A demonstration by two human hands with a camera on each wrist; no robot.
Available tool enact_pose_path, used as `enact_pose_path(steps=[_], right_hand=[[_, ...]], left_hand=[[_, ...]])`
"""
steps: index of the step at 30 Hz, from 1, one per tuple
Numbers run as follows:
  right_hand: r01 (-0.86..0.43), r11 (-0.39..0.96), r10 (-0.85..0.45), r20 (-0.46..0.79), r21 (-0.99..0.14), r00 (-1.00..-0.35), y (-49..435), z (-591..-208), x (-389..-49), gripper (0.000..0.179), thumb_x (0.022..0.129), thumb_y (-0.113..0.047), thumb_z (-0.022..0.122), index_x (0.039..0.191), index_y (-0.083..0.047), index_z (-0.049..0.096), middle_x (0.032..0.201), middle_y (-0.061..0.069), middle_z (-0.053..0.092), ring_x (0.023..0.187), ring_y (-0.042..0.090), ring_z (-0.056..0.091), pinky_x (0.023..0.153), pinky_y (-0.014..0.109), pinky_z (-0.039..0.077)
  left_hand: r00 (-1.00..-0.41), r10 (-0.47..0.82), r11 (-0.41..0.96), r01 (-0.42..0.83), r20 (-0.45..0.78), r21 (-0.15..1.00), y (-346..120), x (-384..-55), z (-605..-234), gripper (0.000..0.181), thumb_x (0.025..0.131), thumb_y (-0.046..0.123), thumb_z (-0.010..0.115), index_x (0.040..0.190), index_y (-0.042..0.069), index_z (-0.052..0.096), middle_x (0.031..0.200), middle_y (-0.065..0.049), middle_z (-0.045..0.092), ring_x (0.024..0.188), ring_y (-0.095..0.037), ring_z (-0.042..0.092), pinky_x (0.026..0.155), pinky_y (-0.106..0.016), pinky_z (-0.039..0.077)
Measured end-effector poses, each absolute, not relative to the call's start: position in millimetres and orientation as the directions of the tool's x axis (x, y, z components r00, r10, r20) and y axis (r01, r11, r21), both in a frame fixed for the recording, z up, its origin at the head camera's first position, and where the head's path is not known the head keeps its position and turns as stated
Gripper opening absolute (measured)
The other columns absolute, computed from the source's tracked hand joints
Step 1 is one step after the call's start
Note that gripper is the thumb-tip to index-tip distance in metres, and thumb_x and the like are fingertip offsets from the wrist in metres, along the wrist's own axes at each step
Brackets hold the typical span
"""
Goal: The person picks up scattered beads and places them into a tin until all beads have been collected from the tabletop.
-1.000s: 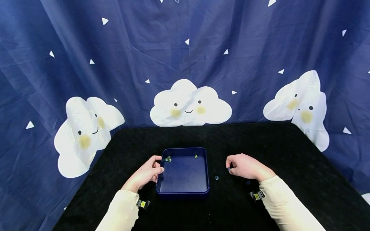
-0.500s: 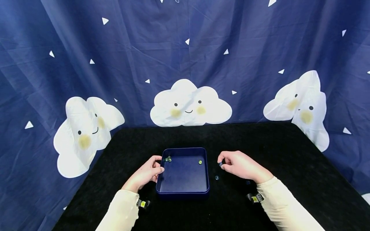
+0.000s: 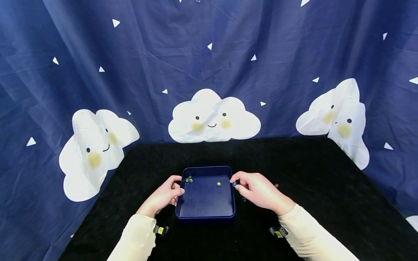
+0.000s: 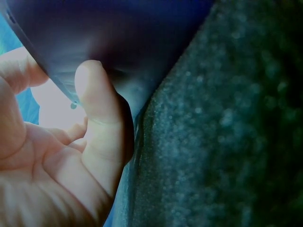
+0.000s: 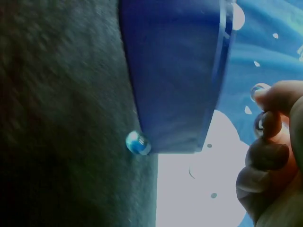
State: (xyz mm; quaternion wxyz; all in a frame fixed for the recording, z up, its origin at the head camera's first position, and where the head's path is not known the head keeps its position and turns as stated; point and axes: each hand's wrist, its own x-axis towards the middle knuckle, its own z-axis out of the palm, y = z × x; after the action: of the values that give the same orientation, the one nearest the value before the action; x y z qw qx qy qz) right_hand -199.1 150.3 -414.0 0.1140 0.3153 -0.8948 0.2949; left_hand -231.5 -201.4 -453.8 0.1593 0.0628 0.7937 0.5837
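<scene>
My left hand (image 3: 163, 194) grips the left wall of a shallow dark blue square box (image 3: 207, 217) on the black cloth; in the left wrist view the thumb (image 4: 97, 94) lies against the wall. Between thumb and index finger, my right hand (image 3: 259, 190) pinches a small blue marble (image 3: 234, 184) right at the box's right rim. Inside the box, a few green marbles (image 3: 191, 179) cluster in the back left corner. A yellow-green marble (image 3: 218, 184) lies apart from them, nearer the right wall.
A blue marble (image 5: 138, 143) sits on the cloth close outside the box's right wall, under my right hand. Beyond the right wrist lies a reddish marble (image 3: 276, 185). A blue curtain with white clouds (image 3: 212, 119) borders the table.
My right hand has carried the blue marble leftward to the box's rim. The yellow-green marble rolled right, then back left. A reddish marble now shows behind the right wrist. The left hand keeps its grip.
</scene>
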Motion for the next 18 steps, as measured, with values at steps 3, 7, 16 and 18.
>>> enact_pose_path(steps=[3, 7, 16, 18], right_hand=[[-0.652, 0.621, -0.514, 0.403, -0.434, -0.757, 147.3, -417.2, -197.5, 0.027, 0.089, -0.021, 0.062, 0.112, -0.033, 0.062, 0.061, -0.017, 0.041, 0.054, -0.001, 0.042, 0.056, 0.02, 0.04], [-0.63, 0.645, -0.496, 0.389, -0.434, -0.776, 145.6, -419.2, -198.3, 0.025, 0.088, -0.023, 0.063, 0.11, -0.035, 0.062, 0.06, -0.018, 0.042, 0.053, -0.001, 0.042, 0.054, 0.02, 0.04], [-0.56, 0.734, -0.496, 0.261, -0.383, -0.828, 162.9, -422.9, -204.8, 0.013, 0.081, -0.025, 0.067, 0.093, -0.031, 0.064, 0.057, -0.02, 0.044, 0.051, -0.001, 0.043, 0.055, 0.021, 0.04], [-0.553, 0.748, -0.508, 0.22, -0.367, -0.833, 165.1, -424.1, -205.5, 0.014, 0.08, -0.026, 0.068, 0.092, -0.03, 0.064, 0.057, -0.02, 0.044, 0.052, -0.001, 0.044, 0.053, 0.022, 0.04]], left_hand=[[-0.94, 0.288, 0.315, -0.086, -0.182, 0.945, -198.5, -233.9, -452.7, 0.052, 0.083, 0.01, 0.062, 0.13, 0.007, 0.039, 0.082, -0.01, 0.05, 0.057, -0.018, 0.05, 0.053, -0.033, 0.05], [-0.941, 0.286, 0.305, -0.087, -0.178, 0.948, -200.4, -233.0, -453.7, 0.052, 0.083, 0.01, 0.062, 0.13, 0.008, 0.039, 0.081, -0.01, 0.05, 0.058, -0.019, 0.051, 0.053, -0.034, 0.05], [-0.941, 0.289, 0.308, -0.081, -0.174, 0.948, -199.9, -233.0, -452.4, 0.053, 0.083, 0.009, 0.061, 0.13, 0.006, 0.039, 0.083, -0.013, 0.051, 0.057, -0.021, 0.053, 0.054, -0.037, 0.052], [-0.941, 0.29, 0.307, -0.08, -0.173, 0.948, -200.2, -232.8, -452.4, 0.053, 0.083, 0.009, 0.061, 0.13, 0.006, 0.039, 0.084, -0.013, 0.052, 0.057, -0.021, 0.053, 0.054, -0.038, 0.052]])
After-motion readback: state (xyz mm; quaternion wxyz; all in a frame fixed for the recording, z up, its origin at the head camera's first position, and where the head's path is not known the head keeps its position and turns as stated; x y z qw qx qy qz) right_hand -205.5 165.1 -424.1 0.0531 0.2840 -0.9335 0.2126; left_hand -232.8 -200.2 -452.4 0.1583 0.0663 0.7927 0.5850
